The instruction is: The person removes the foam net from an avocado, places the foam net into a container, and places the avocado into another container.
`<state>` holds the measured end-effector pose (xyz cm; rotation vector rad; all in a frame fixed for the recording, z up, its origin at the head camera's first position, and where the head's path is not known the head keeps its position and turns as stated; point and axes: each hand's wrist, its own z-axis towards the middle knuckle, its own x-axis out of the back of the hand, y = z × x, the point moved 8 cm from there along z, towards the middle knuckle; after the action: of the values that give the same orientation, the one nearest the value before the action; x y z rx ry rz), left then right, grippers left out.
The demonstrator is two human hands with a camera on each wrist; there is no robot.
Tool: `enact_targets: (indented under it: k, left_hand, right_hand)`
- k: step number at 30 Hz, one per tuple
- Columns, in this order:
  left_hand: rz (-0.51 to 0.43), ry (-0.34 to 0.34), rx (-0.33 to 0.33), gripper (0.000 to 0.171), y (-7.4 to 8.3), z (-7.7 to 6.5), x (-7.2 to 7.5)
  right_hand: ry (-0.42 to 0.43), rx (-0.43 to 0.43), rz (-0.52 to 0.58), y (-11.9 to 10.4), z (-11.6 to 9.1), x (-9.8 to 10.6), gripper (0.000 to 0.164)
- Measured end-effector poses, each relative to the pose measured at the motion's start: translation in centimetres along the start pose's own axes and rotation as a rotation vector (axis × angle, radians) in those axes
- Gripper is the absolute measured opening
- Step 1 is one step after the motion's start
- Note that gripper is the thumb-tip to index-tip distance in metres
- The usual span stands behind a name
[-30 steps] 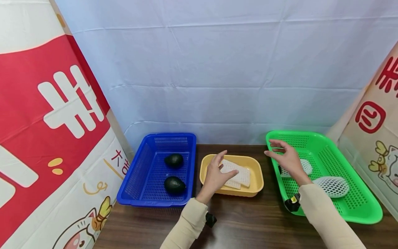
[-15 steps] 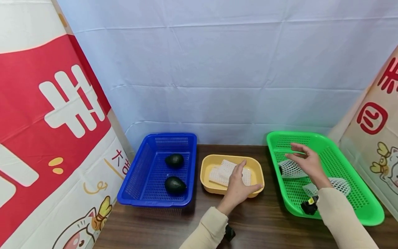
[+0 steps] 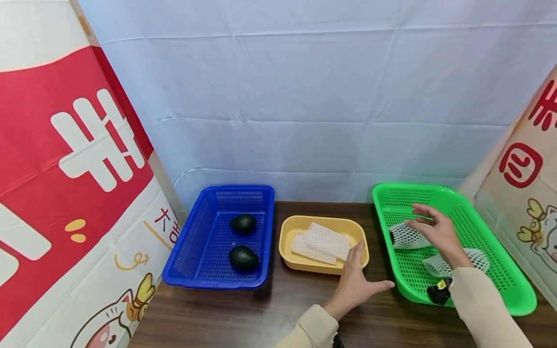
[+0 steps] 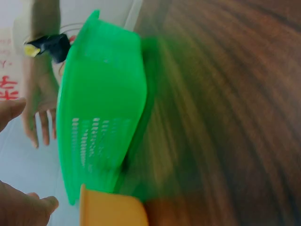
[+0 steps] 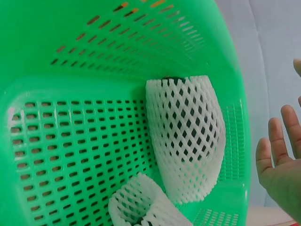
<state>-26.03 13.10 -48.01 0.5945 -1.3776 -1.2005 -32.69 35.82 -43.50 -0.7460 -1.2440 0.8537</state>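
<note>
My left hand hovers just in front of the yellow tray, its fingers spread and its thumb reaching toward the green basket. Nothing is in it. Over the green basket my right hand is held in the air, also holding nothing, with fingers loosely bent. Inside that basket lie two white foam net sleeves; the right wrist view shows one sleeve with something dark inside it, and a second sleeve partly cut off. Flat white foam nets lie in the yellow tray.
A blue basket at the left holds two dark green avocados. All the containers stand on a dark wooden table. A pale cloth backdrop hangs behind, and printed panels flank both sides.
My left hand has moved right and toward me, from over the yellow tray to its front right corner. The right hand has moved right, further over the green basket.
</note>
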Motion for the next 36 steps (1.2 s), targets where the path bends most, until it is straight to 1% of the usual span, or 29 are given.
enact_targets:
  k: [3, 6, 10, 13, 17, 21, 26, 29, 31, 36]
  left_hand:
    - [0.004, -0.011, -0.025, 0.1, 0.2, -0.2, -0.7]
    - [0.024, -0.021, -0.022, 0.102, 0.2, -0.4, -1.3]
    - [0.059, -0.058, 0.0, 0.104, 0.4, -0.6, -2.1]
    - [0.075, -0.089, -0.004, 0.106, 0.6, -0.9, -2.8]
    - [0.091, -0.115, -0.014, 0.108, 1.0, -1.1, -3.7]
    - [0.097, -0.131, -0.003, 0.109, 1.0, -1.3, -4.5]
    - [0.114, -0.137, 0.0, 0.113, 0.7, -1.3, -5.5]
    - [0.119, -0.134, 0.001, 0.114, 0.5, -1.4, -5.9]
    - [0.115, -0.132, 0.006, 0.114, 0.4, -1.4, -6.1]
    - [0.11, -0.138, 0.02, 0.114, -0.1, -1.4, -6.5]
  right_hand:
    - [-0.014, -0.006, -0.006, 0.2, 0.2, 0.1, 0.061]
    - [-0.023, -0.018, -0.021, 0.6, 0.4, 0.2, 0.062]
    - [-0.033, -0.031, -0.02, 1.4, 0.7, 0.4, 0.064]
    - [-0.043, -0.038, -0.024, 2.0, 0.8, 0.9, 0.066]
    - [-0.067, -0.053, -0.04, 3.0, 0.9, 1.4, 0.07]
    - [-0.122, -0.079, -0.05, 3.6, 0.9, 1.7, 0.075]
    - [-0.24, -0.115, -0.05, 4.4, 1.1, 1.4, 0.081]
    - [-0.29, -0.136, -0.036, 5.1, 1.2, 1.1, 0.084]
    - [-0.307, -0.146, 0.0, 5.6, 1.3, 0.9, 0.084]
    - [-0.308, -0.154, 0.059, 7.3, 1.0, 0.8, 0.082]
